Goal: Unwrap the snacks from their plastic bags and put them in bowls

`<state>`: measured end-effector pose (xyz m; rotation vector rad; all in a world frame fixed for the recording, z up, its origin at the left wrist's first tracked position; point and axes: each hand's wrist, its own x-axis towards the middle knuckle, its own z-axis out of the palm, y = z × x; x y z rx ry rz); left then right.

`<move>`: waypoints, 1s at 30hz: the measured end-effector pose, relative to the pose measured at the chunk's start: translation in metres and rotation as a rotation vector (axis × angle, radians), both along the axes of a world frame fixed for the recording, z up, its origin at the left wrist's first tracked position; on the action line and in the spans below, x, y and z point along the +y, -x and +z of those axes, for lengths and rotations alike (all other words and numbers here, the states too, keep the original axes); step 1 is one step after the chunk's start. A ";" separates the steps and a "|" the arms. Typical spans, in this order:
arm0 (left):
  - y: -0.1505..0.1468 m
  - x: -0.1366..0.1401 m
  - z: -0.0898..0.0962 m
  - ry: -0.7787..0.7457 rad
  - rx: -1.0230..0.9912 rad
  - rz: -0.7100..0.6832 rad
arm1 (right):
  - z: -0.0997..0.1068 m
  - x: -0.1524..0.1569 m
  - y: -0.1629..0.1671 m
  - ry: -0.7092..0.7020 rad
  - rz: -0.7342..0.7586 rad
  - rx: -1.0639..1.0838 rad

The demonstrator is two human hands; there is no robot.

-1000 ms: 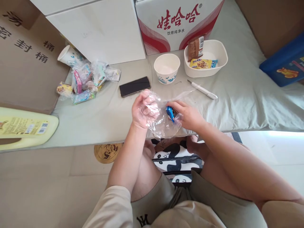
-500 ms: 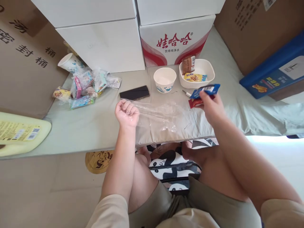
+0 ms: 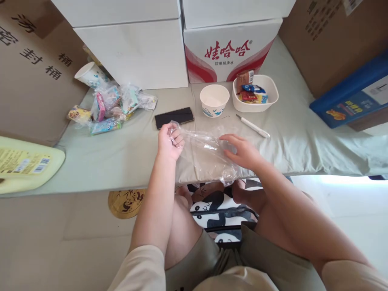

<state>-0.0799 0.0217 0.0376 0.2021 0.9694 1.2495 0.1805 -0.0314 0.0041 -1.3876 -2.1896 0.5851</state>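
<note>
My left hand [image 3: 171, 141] is closed around one end of a clear plastic bag [image 3: 209, 147], which spreads across the cloth in front of me. At the bag's right side is my right hand [image 3: 241, 151], its fingers apart and nothing held in them; whether it touches the film I cannot tell. Beyond it stands a white plastic bowl [image 3: 273, 97] holding small snack packets [image 3: 251, 95] in blue, red, yellow and brown. A white pen-like tool [image 3: 253, 125] with a narrow tip lies just past my right hand. Behind my left hand rests a black phone [image 3: 174, 117].
A paper cup [image 3: 214, 101] stands left of the bowl. Wrapped snacks [image 3: 110, 109] and a tipped paper cup [image 3: 91, 75] lie at the left. White cartons [image 3: 133, 58] line the back; a yellow jug [image 3: 30, 161] and a blue box [image 3: 351, 93] flank the sides.
The blue and red packets have left my right hand and lie in the white bowl. That hand has moved left and nearer to the plastic bag. My left hand still grips the bag.
</note>
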 end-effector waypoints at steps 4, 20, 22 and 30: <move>-0.001 -0.003 -0.014 -0.045 0.286 0.217 | -0.006 -0.017 0.009 -0.009 0.014 -0.253; -0.031 -0.088 -0.013 -0.867 1.670 -1.138 | 0.014 0.011 -0.012 0.252 -0.452 -0.053; -0.025 -0.086 -0.017 -0.865 1.642 -1.090 | 0.012 0.016 -0.026 0.395 -0.536 0.210; -0.017 -0.069 -0.018 -0.683 1.429 -0.846 | 0.011 -0.010 -0.044 0.030 -0.179 0.346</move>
